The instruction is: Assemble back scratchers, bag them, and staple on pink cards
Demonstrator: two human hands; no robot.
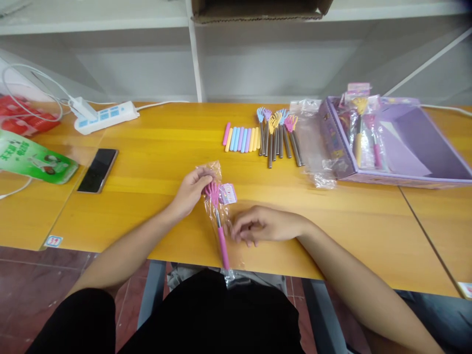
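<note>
A pink back scratcher in a clear plastic sleeve lies on the yellow wooden table in front of me, claw end away from me, handle over the near edge. My left hand pinches the top of the sleeve beside the claw and a small pink label. My right hand rests on the table with curled fingers touching the sleeve near the metal shaft.
Farther back lie several loose pastel handles and several unwrapped scratchers. Empty clear sleeves and a purple box with packaged scratchers sit at right. A phone, power strip and green packet lie left.
</note>
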